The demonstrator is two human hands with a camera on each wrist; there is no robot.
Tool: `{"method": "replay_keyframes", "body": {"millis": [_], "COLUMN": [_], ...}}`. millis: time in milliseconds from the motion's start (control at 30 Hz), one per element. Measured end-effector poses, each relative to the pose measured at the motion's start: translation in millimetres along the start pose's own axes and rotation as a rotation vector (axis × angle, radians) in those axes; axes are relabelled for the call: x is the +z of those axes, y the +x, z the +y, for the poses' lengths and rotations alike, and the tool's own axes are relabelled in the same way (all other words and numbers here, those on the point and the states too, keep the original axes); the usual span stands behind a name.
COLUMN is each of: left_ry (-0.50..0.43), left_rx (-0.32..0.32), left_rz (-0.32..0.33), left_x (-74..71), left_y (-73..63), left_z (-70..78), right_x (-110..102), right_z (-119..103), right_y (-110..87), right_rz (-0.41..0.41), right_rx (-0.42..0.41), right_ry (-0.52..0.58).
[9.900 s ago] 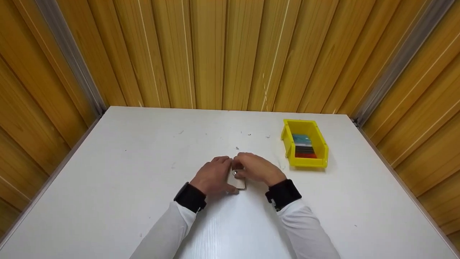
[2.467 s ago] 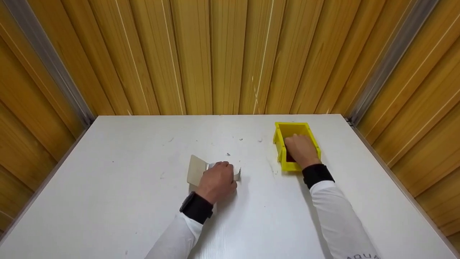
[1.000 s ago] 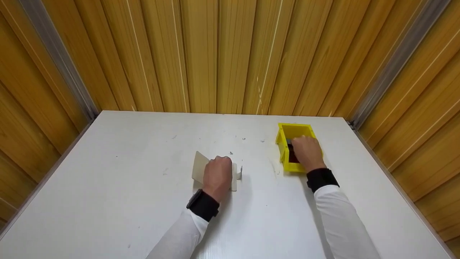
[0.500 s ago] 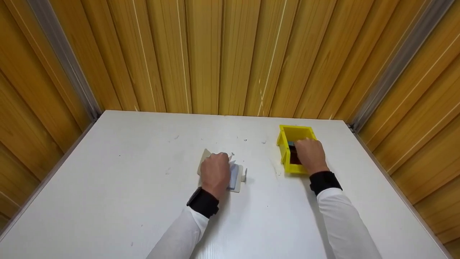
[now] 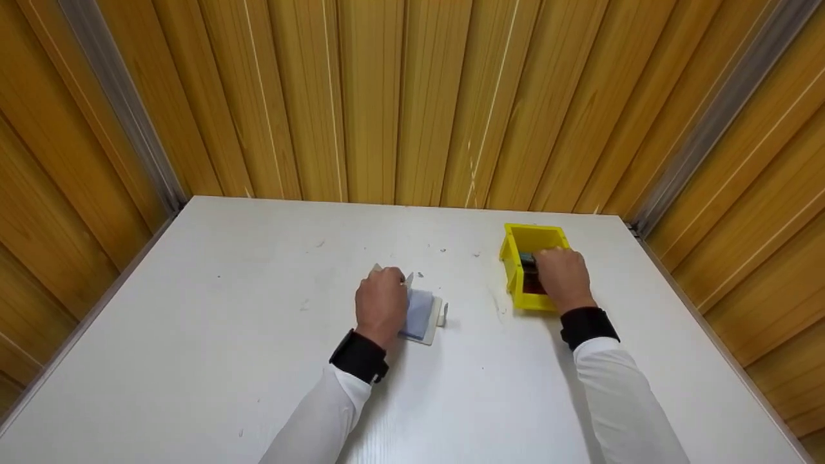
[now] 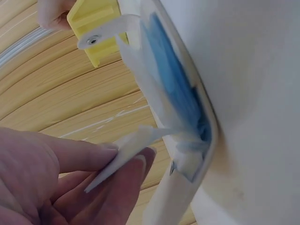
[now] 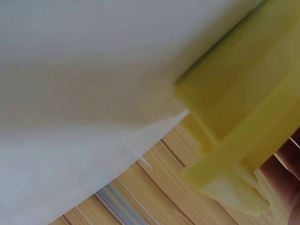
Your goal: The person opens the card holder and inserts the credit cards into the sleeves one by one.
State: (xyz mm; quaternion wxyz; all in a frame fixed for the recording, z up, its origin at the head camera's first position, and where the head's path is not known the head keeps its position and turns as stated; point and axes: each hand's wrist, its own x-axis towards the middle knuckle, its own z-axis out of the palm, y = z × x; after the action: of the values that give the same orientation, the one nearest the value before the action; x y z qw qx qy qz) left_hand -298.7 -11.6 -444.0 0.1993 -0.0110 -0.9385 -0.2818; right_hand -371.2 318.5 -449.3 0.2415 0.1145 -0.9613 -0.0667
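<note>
A cream card holder (image 5: 435, 322) lies spread on the table in front of me, its snap strap (image 5: 443, 314) standing up at the right. Clear sleeves (image 5: 419, 312) inside it look bluish. My left hand (image 5: 381, 303) pinches some sleeve leaves (image 6: 133, 147) between thumb and fingers, lifted away from the stack, as the left wrist view shows. Over the yellow bin (image 5: 536, 301) my right hand (image 5: 562, 277) reaches in from the near right side. Dark and red cards (image 5: 532, 283) stand in the bin beside it. The bin and hand hide my right fingertips.
The white table (image 5: 258, 322) bears small scuffs and specks. Wood-patterned panels (image 5: 367, 96) rise behind it and on both sides. The bin stands at the table's back right, apart from the card holder.
Earlier both hands were at the closed holder; it was then opened and my right hand went to the bin. In the last second my left hand has turned sleeves leftward, uncovering bluish ones.
</note>
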Motion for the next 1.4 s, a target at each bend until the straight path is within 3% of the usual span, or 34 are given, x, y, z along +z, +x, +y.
{"method": "replay_keyframes", "body": {"millis": [333, 500, 1033, 1167, 1400], "left_ry": [-0.096, -0.123, -0.218, -0.260, -0.295], "left_rx": [-0.014, -0.016, -0.190, -0.206, -0.213], "left_rz": [0.034, 0.022, -0.134, -0.166, -0.193], "left_x": [1.4, 1.1, -10.2, -11.0, -14.6], "left_y": [1.7, 3.3, 12.3, 15.3, 15.6], "left_z": [-6.8, -12.1, -9.8, -7.0, -12.5], "right_x": [2.6, 4.0, -8.6, -23.3, -61.5], "right_z": [1.5, 0.1, 6.5, 7.3, -14.0], "right_y": [0.4, 2.3, 12.3, 14.4, 23.0], "right_rz": [-0.039, -0.060, -0.078, -0.028, 0.169], "right_rx": [-0.032, -0.027, -0.014, 0.016, 0.128], "right_ry": [0.015, 0.058, 0.056, 0.051, 0.121]}}
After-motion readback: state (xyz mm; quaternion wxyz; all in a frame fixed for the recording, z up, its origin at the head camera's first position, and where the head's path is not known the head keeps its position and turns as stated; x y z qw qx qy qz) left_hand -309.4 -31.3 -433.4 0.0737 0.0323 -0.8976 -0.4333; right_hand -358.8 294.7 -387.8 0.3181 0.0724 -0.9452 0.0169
